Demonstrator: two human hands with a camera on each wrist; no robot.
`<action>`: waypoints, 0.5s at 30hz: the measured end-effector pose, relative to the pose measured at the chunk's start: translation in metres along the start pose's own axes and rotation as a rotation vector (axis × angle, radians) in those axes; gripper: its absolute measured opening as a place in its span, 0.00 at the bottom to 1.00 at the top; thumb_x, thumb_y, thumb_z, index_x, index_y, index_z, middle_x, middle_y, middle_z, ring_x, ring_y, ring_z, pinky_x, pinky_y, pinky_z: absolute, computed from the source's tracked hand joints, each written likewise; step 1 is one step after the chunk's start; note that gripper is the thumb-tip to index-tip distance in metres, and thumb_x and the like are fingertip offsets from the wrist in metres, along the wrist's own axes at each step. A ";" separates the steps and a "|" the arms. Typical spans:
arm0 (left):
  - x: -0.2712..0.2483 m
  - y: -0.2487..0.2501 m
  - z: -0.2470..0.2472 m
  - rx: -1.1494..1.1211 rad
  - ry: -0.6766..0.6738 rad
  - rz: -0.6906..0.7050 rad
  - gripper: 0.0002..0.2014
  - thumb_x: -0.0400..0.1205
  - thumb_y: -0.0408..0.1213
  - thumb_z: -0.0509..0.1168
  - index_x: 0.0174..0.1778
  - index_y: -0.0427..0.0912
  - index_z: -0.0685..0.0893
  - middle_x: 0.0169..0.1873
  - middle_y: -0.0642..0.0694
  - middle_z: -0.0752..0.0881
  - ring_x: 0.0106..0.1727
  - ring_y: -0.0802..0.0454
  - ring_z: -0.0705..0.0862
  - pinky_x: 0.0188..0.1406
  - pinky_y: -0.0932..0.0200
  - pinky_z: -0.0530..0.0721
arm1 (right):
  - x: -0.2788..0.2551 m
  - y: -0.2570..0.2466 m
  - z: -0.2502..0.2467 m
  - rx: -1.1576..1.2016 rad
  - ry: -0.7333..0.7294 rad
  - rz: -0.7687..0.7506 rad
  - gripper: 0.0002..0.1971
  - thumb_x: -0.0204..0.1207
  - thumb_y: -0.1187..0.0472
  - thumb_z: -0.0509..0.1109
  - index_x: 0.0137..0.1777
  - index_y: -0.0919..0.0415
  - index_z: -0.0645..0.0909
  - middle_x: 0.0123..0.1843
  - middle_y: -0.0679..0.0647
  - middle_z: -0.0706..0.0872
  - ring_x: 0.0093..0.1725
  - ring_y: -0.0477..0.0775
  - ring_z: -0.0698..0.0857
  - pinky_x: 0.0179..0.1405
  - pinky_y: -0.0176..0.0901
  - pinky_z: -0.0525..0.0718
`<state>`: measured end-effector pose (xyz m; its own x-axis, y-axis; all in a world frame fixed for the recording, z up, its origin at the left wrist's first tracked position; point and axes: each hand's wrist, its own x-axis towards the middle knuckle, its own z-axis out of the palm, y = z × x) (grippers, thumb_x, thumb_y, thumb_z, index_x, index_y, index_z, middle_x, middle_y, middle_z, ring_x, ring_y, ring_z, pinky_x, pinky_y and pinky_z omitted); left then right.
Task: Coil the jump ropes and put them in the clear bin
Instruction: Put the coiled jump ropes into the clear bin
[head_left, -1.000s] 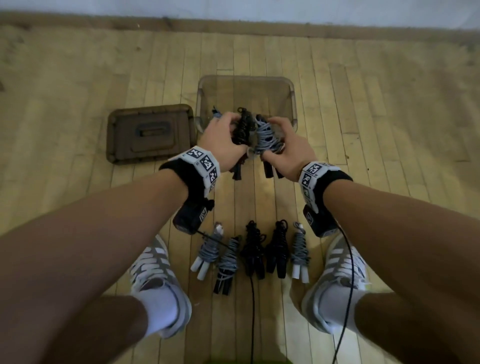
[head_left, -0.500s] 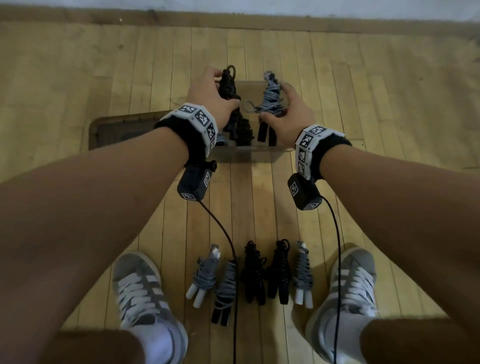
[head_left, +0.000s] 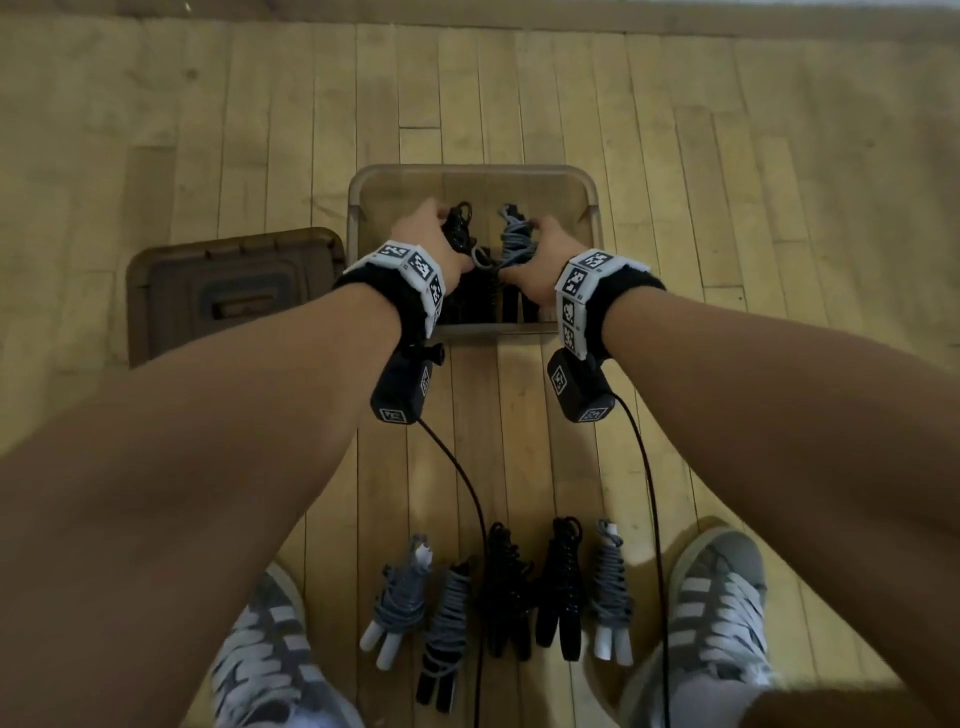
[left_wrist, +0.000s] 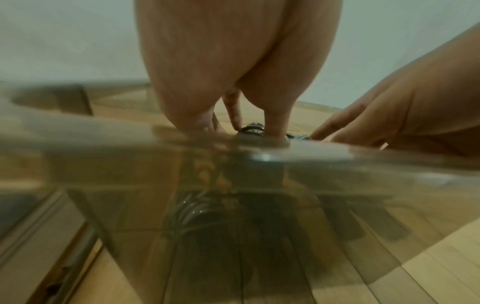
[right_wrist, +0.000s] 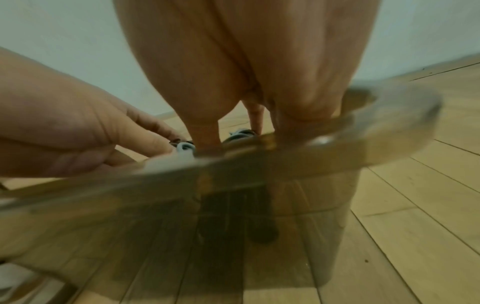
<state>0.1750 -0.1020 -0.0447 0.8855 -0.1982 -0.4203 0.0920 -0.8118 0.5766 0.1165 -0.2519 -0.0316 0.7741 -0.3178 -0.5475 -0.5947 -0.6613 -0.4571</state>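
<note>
The clear bin (head_left: 592, 208) stands on the wood floor ahead of me. Inside it my left hand (head_left: 434, 236) grips a coiled black jump rope (head_left: 460, 228), and my right hand (head_left: 540, 249) grips a coiled grey jump rope (head_left: 511, 234) with black handles. Both bundles are low in the bin, side by side. In the left wrist view the left fingers (left_wrist: 275, 125) hold the black coil (left_wrist: 253, 129) behind the bin's rim (left_wrist: 259, 156). The right wrist view has the grey coil (right_wrist: 239, 133) just above the rim (right_wrist: 311, 144). Several more coiled ropes (head_left: 506, 592) lie in a row between my shoes.
The bin's dark lid (head_left: 228, 291) lies on the floor to the left of the bin. My two shoes (head_left: 711, 608) flank the row of ropes. Wrist camera cables (head_left: 467, 488) hang over the floor. A wall baseboard (head_left: 467, 10) runs along the far edge.
Both hands have moved forward from in front of the bin and then down into it, carrying the black and grey coils below the rim.
</note>
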 end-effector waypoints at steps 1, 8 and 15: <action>0.004 -0.001 0.002 0.011 -0.001 -0.010 0.33 0.79 0.40 0.78 0.80 0.41 0.74 0.70 0.40 0.84 0.69 0.42 0.85 0.66 0.51 0.84 | 0.002 -0.002 0.003 -0.011 -0.004 0.002 0.36 0.83 0.53 0.74 0.85 0.59 0.60 0.71 0.62 0.83 0.64 0.63 0.85 0.54 0.48 0.82; 0.017 -0.003 0.008 0.273 -0.041 -0.045 0.06 0.85 0.38 0.70 0.47 0.41 0.80 0.45 0.41 0.86 0.45 0.43 0.85 0.49 0.52 0.82 | 0.015 -0.010 0.009 -0.213 -0.025 0.060 0.26 0.84 0.59 0.71 0.77 0.65 0.68 0.65 0.65 0.84 0.56 0.65 0.86 0.48 0.50 0.83; 0.025 -0.006 0.004 0.440 -0.091 -0.050 0.09 0.86 0.40 0.70 0.50 0.36 0.87 0.47 0.40 0.88 0.52 0.42 0.88 0.54 0.52 0.86 | 0.015 -0.008 0.009 -0.285 -0.031 0.090 0.10 0.85 0.57 0.69 0.53 0.65 0.81 0.49 0.61 0.84 0.46 0.62 0.84 0.45 0.45 0.82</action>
<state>0.1942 -0.1042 -0.0616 0.8393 -0.1843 -0.5115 -0.0862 -0.9740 0.2095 0.1306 -0.2452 -0.0428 0.7112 -0.3663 -0.6000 -0.5726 -0.7969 -0.1924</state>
